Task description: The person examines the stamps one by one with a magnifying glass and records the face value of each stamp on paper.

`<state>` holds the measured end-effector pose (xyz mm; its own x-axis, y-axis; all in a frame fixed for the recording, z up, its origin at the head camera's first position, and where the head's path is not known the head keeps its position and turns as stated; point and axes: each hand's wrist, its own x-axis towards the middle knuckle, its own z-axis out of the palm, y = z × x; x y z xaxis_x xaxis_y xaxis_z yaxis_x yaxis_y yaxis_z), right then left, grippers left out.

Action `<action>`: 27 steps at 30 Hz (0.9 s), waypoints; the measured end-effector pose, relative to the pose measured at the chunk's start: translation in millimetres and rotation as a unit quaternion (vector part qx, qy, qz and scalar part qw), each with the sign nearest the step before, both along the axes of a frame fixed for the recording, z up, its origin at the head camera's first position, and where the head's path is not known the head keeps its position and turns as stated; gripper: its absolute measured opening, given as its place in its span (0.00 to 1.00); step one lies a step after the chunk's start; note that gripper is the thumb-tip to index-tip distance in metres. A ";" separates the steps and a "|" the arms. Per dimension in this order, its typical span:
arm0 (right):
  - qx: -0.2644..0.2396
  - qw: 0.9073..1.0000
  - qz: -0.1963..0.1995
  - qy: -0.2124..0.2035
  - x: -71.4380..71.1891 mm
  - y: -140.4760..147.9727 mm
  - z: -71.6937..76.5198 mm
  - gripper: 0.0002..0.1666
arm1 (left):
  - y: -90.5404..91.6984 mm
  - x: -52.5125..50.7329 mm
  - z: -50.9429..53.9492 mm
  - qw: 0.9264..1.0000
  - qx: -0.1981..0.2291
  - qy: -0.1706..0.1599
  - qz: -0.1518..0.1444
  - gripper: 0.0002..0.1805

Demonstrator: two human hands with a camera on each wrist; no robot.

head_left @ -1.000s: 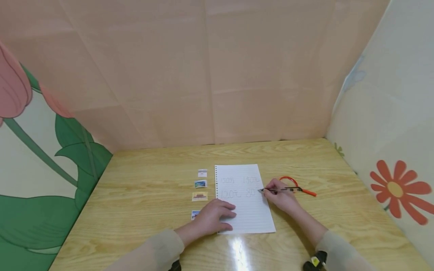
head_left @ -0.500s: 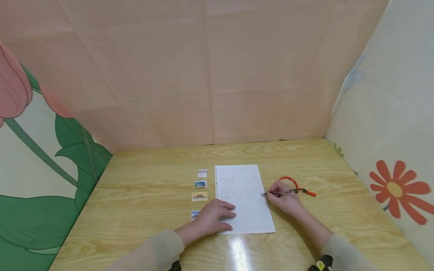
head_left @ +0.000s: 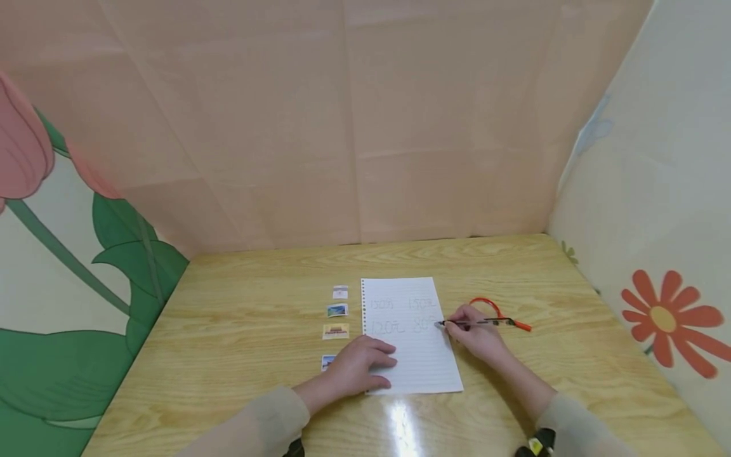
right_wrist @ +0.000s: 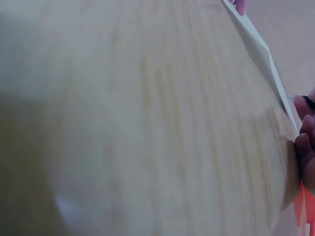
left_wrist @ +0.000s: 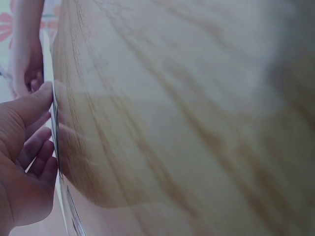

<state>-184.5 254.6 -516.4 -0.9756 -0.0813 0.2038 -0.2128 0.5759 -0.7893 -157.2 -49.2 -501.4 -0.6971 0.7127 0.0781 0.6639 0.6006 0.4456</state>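
In the head view a sheet of lined white paper (head_left: 414, 362) with punched holes down its left edge lies on the table. Handwritten figures in two rows cover its upper half; "120" and "80" can be read in the lower one. My right hand (head_left: 476, 333) pinches a dark, slim pen (head_left: 488, 322), its tip at the paper's right side by the "80". My left hand (head_left: 360, 365) rests on the paper's lower left, fingers relaxed, partly hiding the lowest small picture card (head_left: 327, 362). In the right wrist view only some fingers (right_wrist: 306, 140) and the pen's dark end show.
Three more small picture cards, including a yellow one (head_left: 335, 331), lie in a column left of the paper. Behind my right hand is a red-rimmed round thing with a red handle (head_left: 521, 325), partly hidden. A pinkish sheet (head_left: 274, 158) hangs behind the table (head_left: 240, 304).
My right hand has shifted slightly right and down, then back left, with the pen. Strokes now stand after the "80". The left hand has stayed in place.
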 end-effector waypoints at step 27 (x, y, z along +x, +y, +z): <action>-0.001 1.000 0.029 0.011 0.4 -3.6 0.0 0.09 | -0.5 0.7 2.1 1.000 0.002 -0.005 0.000 0.22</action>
